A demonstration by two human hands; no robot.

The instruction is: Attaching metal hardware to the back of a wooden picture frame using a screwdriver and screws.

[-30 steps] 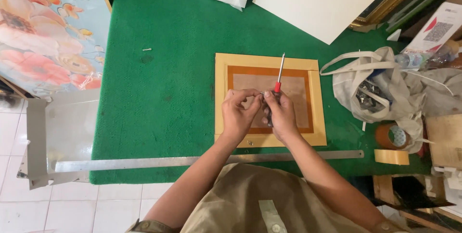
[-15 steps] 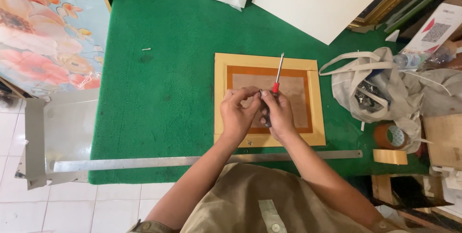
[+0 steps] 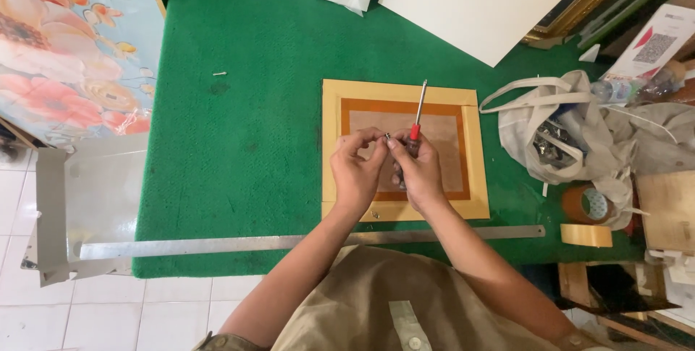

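Note:
A small wooden picture frame [image 3: 402, 94] lies back-up on the green table cover [image 3: 246, 141]. Both my hands hover over its lower middle. My right hand [image 3: 416, 170] grips a red-handled screwdriver [image 3: 418, 112] whose metal shaft points away from me. My left hand [image 3: 356, 170] meets it fingertip to fingertip, pinching a tiny metal piece [image 3: 387, 136], probably a screw or hanger. Another small metal bit [image 3: 375, 214] rests on the frame's near edge.
A long steel ruler [image 3: 289, 242] lies along the table's near edge. A loose screw [image 3: 220, 73] sits far left on the cover. A cloth bag [image 3: 557, 134], tape rolls [image 3: 588, 206], white boards [image 3: 485, 3] and a floral painting [image 3: 65, 54] surround the work area.
My hands stay together over the frame with only slight finger movement. The screwdriver keeps its angle.

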